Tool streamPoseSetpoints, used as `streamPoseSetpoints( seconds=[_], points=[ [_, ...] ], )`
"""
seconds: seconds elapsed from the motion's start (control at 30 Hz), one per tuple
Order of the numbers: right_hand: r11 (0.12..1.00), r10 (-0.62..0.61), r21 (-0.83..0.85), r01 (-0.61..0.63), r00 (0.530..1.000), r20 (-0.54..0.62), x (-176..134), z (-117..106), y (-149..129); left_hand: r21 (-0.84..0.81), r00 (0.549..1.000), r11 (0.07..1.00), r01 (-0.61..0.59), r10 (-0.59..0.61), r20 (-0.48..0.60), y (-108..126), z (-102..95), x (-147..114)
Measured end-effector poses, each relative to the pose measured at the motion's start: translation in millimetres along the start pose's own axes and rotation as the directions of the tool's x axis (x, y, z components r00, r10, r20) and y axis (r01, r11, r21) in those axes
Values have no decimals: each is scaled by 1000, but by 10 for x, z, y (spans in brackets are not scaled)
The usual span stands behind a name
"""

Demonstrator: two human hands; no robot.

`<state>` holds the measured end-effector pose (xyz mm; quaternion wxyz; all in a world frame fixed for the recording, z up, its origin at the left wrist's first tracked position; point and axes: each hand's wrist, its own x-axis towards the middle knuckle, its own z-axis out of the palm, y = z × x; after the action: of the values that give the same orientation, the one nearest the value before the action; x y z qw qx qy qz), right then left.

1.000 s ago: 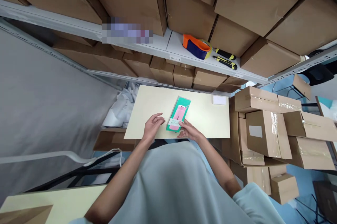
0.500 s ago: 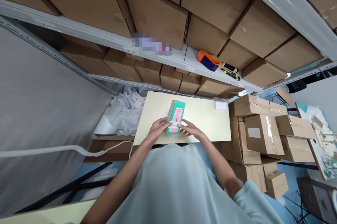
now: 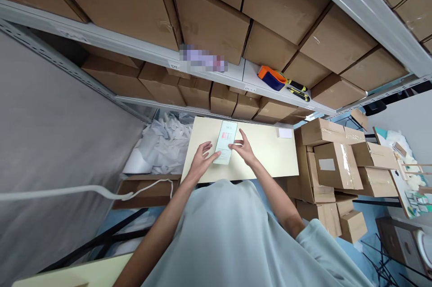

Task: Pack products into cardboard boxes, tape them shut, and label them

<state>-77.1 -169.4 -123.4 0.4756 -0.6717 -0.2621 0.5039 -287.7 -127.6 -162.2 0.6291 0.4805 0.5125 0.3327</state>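
Note:
A slim carton box (image 3: 225, 142) shows a pale mint face with small pink pictures and fine print too small to read. It is over the cream table between my hands, its top leaning slightly right. My left hand (image 3: 201, 161) has its thumb on the box's lower left edge, the other fingers curved beside it. At the right edge, the thumb of my right hand (image 3: 245, 150) presses on the box while its fingers spread upward. Whether the box rests on the table or is slightly lifted, I cannot tell.
The cream table (image 3: 270, 161) carries a small white box (image 3: 285, 133) at its far right. Crumpled white wrapping (image 3: 162, 147) lies to the left. Stacked cardboard boxes (image 3: 337, 165) stand right. A shelf above holds an orange and blue tape dispenser (image 3: 272, 78) and yellow-black cutters (image 3: 297, 89).
The box has been turned: its green side with the pink picture gave way to the pale mint face. My fingers have opened away from its sides. The view shifted slightly.

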Motion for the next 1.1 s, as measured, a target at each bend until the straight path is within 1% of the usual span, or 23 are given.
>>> streamPoseSetpoints(
  seconds=[0.07, 0.13, 0.27, 0.4, 0.43, 0.5, 0.57, 0.63, 0.73, 0.8, 0.87, 0.9, 0.93, 1.0, 1.07, 1.1],
  points=[
    [999, -11, 38, 9, 998, 60, -24, -82, -22, -3, 993, 996, 89, -88, 81, -30, -123, -12],
    [998, -26, 60, 20, 994, 105, -54, -140, -31, 0, 980, 991, 136, -134, 148, -43, -176, -41],
    [997, -26, 72, 16, 989, 146, -104, -207, -39, -28, 967, 987, 157, -148, 206, -6, -101, -108],
    [997, -39, 75, 25, 981, 192, -115, -289, -54, -18, 962, 991, 134, -125, 244, 39, 8, -125],
    [997, -38, 67, 26, 980, 196, -110, -307, -53, -9, 965, 992, 125, -120, 234, 43, 32, -121],
    [999, -37, 30, 33, 987, 154, -95, -323, -44, 46, 980, 993, 112, -118, 160, 45, 88, -108],
    [998, -46, -34, 48, 997, 55, -86, -296, -27, 129, 992, 986, 104, -112, 56, 50, 160, -98],
    [990, -78, -122, 72, 996, -42, -94, -227, -8, 204, 996, 975, 93, -88, -33, 64, 248, -103],
    [958, -132, -267, 101, 987, -97, -122, -92, 11, 278, 994, 958, 69, -41, -105, 101, 386, -146],
    [942, -156, -317, 112, 981, -119, -121, -36, 20, 345, 992, 938, 23, 22, -126, 126, 459, -181],
    [953, -163, -278, 118, 976, -146, -87, -44, 31, 359, 991, 932, -43, 85, -100, 149, 494, -192],
    [968, -154, -220, 118, 976, -152, -61, -75, 38, 328, 993, 943, -60, 89, -75, 160, 492, -183],
    [984, -132, -140, 112, 981, -145, -32, -122, 45, 267, 997, 962, -51, 64, -40, 172, 478, -165],
    [996, -75, 40, 79, 993, -90, 18, -247, 61, 106, 996, 993, 44, -52, 69, 200, 419, -109],
    [983, -35, 182, 36, 999, -7, 42, -379, 80, 0, 967, 986, 164, -161, 198, 237, 354, -54],
    [974, -28, 224, 21, 999, 27, 45, -438, 90, -24, 949, 980, 199, -186, 254, 258, 331, -34]
  ],
)
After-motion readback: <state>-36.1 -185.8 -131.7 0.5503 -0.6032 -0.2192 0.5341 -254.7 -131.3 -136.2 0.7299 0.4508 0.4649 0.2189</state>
